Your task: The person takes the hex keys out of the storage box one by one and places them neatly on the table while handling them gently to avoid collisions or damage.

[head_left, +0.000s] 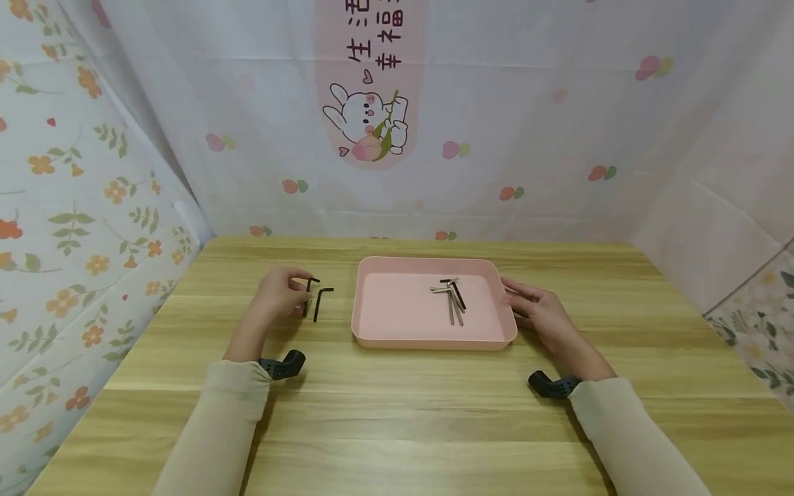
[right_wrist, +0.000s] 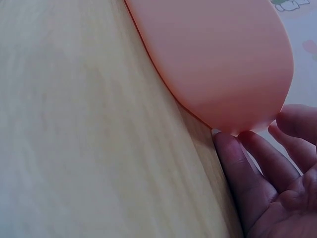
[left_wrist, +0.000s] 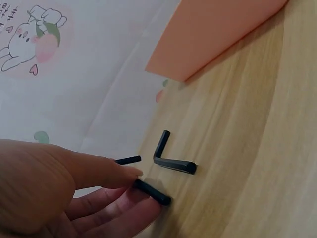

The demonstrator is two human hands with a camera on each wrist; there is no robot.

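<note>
My left hand (head_left: 279,295) pinches a black hex key (left_wrist: 152,192) between thumb and fingers, low over the tabletop left of the tray. Just to its right lies a second black hex key (head_left: 318,305), its short arm pointing right. The pink tray (head_left: 393,303) sits at the middle of the table, with several L-shaped hex keys (head_left: 451,310), silver and black, in a loose pile on its right side. At the tray's right end, my right hand (head_left: 542,315) touches the outer wall with its fingertips, the fingers spread and only slightly bent.
The wood-grain table (head_left: 397,413) extends in front of the tray and to both sides. A white patterned curtain (head_left: 496,124) hangs along the back edge, and a floral cloth (head_left: 93,207) hangs at the left. A dark band sits on each wrist.
</note>
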